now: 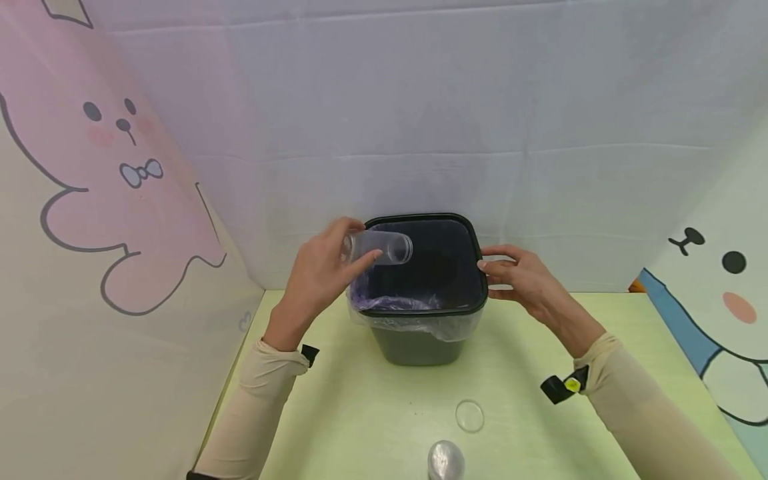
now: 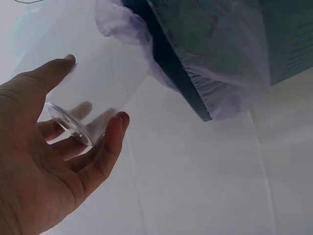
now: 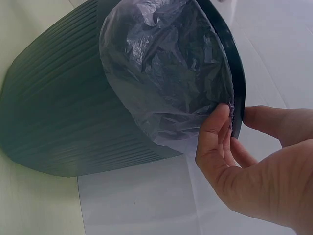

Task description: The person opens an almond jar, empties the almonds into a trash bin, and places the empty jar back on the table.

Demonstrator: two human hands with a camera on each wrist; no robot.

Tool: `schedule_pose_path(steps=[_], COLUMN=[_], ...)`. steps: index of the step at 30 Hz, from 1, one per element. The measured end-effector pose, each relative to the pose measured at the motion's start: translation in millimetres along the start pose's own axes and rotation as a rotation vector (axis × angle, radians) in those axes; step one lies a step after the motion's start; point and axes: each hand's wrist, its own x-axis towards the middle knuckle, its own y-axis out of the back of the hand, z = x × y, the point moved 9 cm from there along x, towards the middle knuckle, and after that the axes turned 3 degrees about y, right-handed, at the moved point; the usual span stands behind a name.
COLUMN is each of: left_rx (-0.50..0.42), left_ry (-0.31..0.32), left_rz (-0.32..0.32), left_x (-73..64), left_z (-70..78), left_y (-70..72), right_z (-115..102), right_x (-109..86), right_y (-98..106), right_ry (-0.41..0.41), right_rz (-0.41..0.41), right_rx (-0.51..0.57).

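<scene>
A clear plastic cup [image 1: 391,243] lies sideways over the left part of a dark trash bin [image 1: 417,348], held by my left hand [image 1: 318,273]. In the left wrist view, thumb and fingers curl round the see-through cup [image 2: 105,73] near one end. At the bin's right side, my right hand [image 1: 525,280] pinches the rim. Its thumb and fingers take the black rim [image 3: 238,73] and the edge of the plastic liner [image 3: 156,63] between them in the right wrist view. The liner folds out over the rim. The bin's bottom inside is too dark to tell.
On the yellow-green table [image 1: 360,420], in front of the bin, lies a thin clear ring [image 1: 470,416]. Nearer to me is a shiny rounded object [image 1: 447,459], cut off by the frame. Behind the bin hangs a white cloth [image 1: 384,100]; printed cloths flank both sides.
</scene>
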Motion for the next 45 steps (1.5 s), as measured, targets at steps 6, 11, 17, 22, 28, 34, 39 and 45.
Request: schedule_pose_path(steps=[6, 11, 17, 22, 28, 34, 39, 45], left_rx=[0.130, 0.204, 0.251, 0.225, 0.217, 0.172, 0.180, 0.188], left_ry=[-0.314, -0.396, -0.481, -0.533, -0.485, -0.406, -0.369, -0.322], left_rz=[-0.132, -0.185, -0.074, -0.120, -0.063, -0.037, -0.042, -0.036], left_x=[-6.0, -11.7, -12.1, -18.3, -15.4, -13.1, -13.1, -15.3], left_z=[37.1, 46.5, 52.9, 53.1, 49.0, 44.0, 38.9, 25.1], left_y=[-22.1, -37.2, -35.1, -43.1, -38.3, -33.6, -35.2, -34.2], right_z=[-0.8, 0.1, -0.1, -0.6, -0.3, -0.5, 0.3, 0.2], right_x=[-0.6, -0.6, -1.0, -1.0, 0.3, 0.6, 0.8, 0.4], right_y=[1.5, 1.8, 2.0, 1.9, 1.1, 0.4, 0.1, 0.2], right_ry=[0.004, 0.002, 0.004, 0.005, 0.004, 0.002, -0.001, -0.001], right_rz=[0.008, 0.009, 0.010, 0.012, 0.010, 0.013, 0.010, -0.001], right_rx=[-0.004, -0.004, -0.008, -0.011, -0.020, -0.022, -0.024, -0.021])
